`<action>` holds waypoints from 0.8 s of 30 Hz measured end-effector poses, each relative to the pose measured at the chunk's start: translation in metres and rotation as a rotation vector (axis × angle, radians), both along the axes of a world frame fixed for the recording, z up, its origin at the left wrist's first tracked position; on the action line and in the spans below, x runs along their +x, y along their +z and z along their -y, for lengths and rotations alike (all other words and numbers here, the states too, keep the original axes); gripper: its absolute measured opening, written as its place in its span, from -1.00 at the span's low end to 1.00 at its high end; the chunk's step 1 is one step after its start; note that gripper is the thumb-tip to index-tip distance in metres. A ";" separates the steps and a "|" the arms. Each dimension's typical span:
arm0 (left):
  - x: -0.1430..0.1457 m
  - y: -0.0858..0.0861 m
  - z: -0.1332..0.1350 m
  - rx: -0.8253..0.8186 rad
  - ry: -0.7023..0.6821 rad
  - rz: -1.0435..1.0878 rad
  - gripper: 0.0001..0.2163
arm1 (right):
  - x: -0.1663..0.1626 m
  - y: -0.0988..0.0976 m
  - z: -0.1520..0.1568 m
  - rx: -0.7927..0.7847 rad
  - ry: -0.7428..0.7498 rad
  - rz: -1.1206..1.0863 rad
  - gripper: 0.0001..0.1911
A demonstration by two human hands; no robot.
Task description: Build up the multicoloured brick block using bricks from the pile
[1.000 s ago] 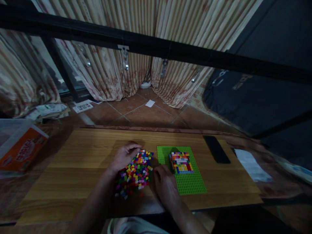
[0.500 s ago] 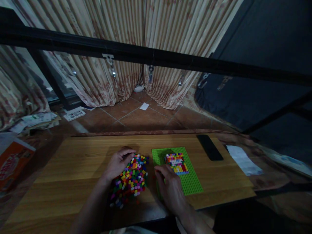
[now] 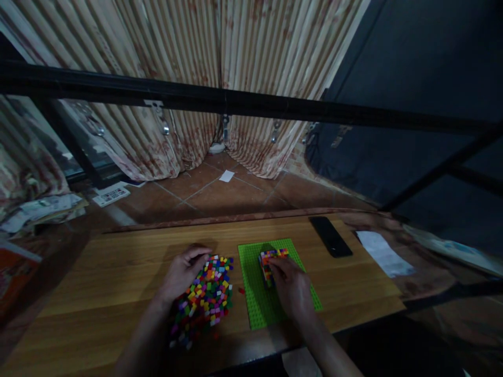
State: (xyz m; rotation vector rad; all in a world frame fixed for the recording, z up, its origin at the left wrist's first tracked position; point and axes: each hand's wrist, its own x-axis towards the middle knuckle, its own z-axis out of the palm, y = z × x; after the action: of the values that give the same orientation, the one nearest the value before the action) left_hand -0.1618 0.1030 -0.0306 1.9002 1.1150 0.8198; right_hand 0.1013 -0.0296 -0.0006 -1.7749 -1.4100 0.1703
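A heap of small many-coloured bricks (image 3: 206,293) lies on the wooden table (image 3: 118,272). My left hand (image 3: 181,272) rests at the heap's upper left edge, its fingers curled loosely over the bricks. To the right lies a green baseplate (image 3: 255,298) with a multicoloured brick build (image 3: 267,257) on it. My right hand (image 3: 293,288) lies over most of that build, fingers bent and pressed on its top. Whether a loose brick is under those fingers is hidden.
A black phone (image 3: 330,236) lies at the table's far right, with a white paper (image 3: 383,254) beyond it. A black bar (image 3: 251,107) crosses the view. Striped curtains, tiled floor and scattered papers (image 3: 43,207) lie behind; an orange box (image 3: 13,272) sits at left.
My right hand has moved from the table beside the heap onto the baseplate and now covers the build. The view has shifted; my left hand stays at the heap.
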 end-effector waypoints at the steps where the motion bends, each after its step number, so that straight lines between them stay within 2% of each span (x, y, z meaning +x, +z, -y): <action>1: 0.000 0.000 0.000 -0.001 -0.001 0.000 -0.71 | -0.001 0.000 -0.001 0.006 0.005 -0.002 -0.77; 14: -0.001 -0.004 -0.001 -0.030 0.008 0.004 -0.72 | 0.000 0.001 -0.005 -0.023 0.013 -0.011 -0.77; 24: 0.001 0.000 0.000 -0.031 0.016 0.011 -0.73 | -0.002 -0.001 -0.006 -0.056 -0.079 -0.100 -0.71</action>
State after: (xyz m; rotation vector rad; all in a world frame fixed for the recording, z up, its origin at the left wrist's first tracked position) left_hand -0.1605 0.1028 -0.0306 1.8612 1.1320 0.8160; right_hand 0.0998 -0.0235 -0.0011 -1.8392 -1.2733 0.2551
